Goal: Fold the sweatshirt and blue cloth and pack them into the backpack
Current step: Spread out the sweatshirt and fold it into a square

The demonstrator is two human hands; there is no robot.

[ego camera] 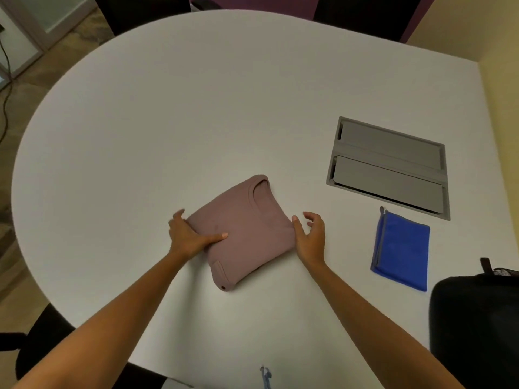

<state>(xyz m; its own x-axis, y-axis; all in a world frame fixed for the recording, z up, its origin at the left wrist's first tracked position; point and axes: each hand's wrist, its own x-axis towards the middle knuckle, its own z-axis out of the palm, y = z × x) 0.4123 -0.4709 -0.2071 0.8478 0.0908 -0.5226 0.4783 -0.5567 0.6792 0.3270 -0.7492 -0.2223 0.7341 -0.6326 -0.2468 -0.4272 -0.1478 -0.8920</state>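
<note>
Sweatshirt [241, 228] is folded into a compact mauve rectangle, flat on the white table [168, 122], collar on top at the far end, hem corner with a small dark dot at the near end. Using it as the landmark.

Left hand [188, 234]: at the sweatshirt's left edge, thumb laid across the top of the fabric, fingers wrapped around the side of the bundle. Reads as a grip on that edge; can't tell how far the fingers go under.

Right hand [310, 238]: just beside the sweatshirt's right edge, fingers spread and loosely bent, thumb tip touching or nearly touching the fabric. Holding nothing. Can't tell whether the palm rests on the table.

Blue cloth [401, 252]: well right of the sweatshirt, also folded flat into a rectangle, grey trim along its left side, small loop at the far corner. Neither hand touches it.

Backpack [477, 327]: black, right of and nearer than the sweatshirt, at the table's near-right edge, just past the cloth. Only partly in frame; can't tell if it's open.

Grey cable hatch [389, 167]: set into the table, right of and beyond the sweatshirt, directly beyond the cloth. Two flaps, both flat.

Dark chairs [140, 12] beyond the table's far edge, opposite the sweatshirt.
</note>
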